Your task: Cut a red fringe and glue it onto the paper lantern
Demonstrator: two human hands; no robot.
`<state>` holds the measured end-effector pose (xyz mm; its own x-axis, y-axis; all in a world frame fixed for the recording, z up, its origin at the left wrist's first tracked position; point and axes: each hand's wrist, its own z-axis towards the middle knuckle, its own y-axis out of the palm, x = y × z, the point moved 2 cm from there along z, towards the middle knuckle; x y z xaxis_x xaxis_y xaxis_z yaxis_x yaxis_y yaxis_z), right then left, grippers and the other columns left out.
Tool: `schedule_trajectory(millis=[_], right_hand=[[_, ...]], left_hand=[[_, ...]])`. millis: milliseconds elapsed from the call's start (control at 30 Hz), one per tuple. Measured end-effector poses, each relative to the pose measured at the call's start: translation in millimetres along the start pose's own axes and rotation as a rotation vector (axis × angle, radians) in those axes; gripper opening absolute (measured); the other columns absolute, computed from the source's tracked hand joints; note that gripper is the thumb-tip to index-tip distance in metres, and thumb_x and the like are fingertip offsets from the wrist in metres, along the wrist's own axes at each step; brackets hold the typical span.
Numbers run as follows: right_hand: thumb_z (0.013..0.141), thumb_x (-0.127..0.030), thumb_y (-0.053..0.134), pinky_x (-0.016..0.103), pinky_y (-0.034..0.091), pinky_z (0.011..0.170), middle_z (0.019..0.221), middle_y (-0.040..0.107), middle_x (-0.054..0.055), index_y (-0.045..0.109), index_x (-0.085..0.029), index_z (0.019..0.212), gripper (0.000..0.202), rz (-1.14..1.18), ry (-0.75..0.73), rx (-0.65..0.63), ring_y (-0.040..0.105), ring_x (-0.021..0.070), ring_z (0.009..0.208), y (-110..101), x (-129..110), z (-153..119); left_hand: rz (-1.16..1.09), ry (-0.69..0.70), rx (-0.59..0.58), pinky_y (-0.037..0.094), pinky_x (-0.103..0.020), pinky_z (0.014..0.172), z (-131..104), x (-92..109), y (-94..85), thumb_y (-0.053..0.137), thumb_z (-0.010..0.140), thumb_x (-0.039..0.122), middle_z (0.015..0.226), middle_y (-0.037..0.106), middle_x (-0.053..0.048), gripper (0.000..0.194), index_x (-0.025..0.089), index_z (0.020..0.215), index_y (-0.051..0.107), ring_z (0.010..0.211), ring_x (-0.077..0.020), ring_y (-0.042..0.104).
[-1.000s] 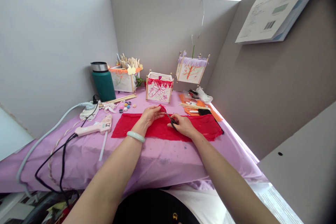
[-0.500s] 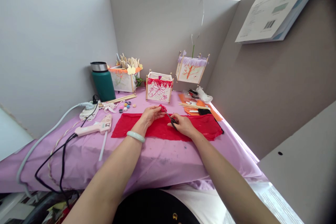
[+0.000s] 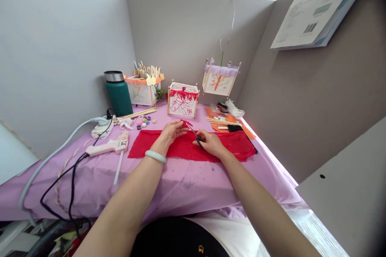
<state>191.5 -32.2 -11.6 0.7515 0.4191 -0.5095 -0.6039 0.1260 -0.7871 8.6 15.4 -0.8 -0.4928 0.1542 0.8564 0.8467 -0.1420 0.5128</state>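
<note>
My left hand, with a pale bangle on its wrist, pinches a small fringed red piece between thumb and fingers. Dark-handled scissors are in my right hand, their blades pointing up and left to the red piece. How far apart the blades are is too small to tell. Beneath both hands a long red cloth lies flat across the purple-covered table. Behind my hands stands a white box lantern with red fringe and a drawn flower.
On the left are a green bottle, a pink glue gun, a power strip with cables and several small buttons. Further back stand a stick-filled box and a purple-fringed lantern. Wooden sticks lie at the right.
The red piece and the fingers of my left hand have shifted slightly left. The scissors have stayed nearly in place, with their tips still at the piece.
</note>
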Motion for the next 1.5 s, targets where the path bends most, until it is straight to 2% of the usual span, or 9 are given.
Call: schedule_trajectory(millis=[367,867,1500], right_hand=[[0.073,-0.052,0.061,0.022,0.031,0.052,0.062,0.054,-0.004,0.057,-0.021,0.093,0.037,0.080,-0.026,-0.040,0.049,0.0119,0.056,-3.1,-5.6,-3.5],[0.071,-0.054,0.063,0.022,0.032,0.053,0.064,0.055,-0.003,0.058,-0.021,0.092,0.039,0.047,-0.027,-0.033,0.049,0.0119,0.057,-2.7,-5.5,-3.5],[0.072,-0.053,0.063,0.022,0.032,0.052,0.063,0.056,-0.003,0.057,-0.020,0.092,0.038,0.062,-0.039,-0.037,0.050,0.0118,0.056,-0.8,-4.2,-2.9]], left_hand=[[-0.123,-0.003,0.050,0.054,-0.029,0.068,4.2,2.9,-7.1,0.060,0.077,0.012,0.067,0.067,-0.005,0.002,0.012,0.076,0.059,0.063,-0.0160,0.067],[-0.155,-0.022,0.074,0.052,-0.026,0.065,2.2,4.6,-6.0,0.058,0.078,0.011,0.065,0.067,-0.004,0.002,0.013,0.076,0.058,0.061,-0.0139,0.066],[-0.142,-0.026,0.067,0.053,-0.027,0.067,3.7,1.8,-5.9,0.060,0.077,0.013,0.066,0.067,-0.005,0.002,0.013,0.076,0.058,0.062,-0.0147,0.066]])
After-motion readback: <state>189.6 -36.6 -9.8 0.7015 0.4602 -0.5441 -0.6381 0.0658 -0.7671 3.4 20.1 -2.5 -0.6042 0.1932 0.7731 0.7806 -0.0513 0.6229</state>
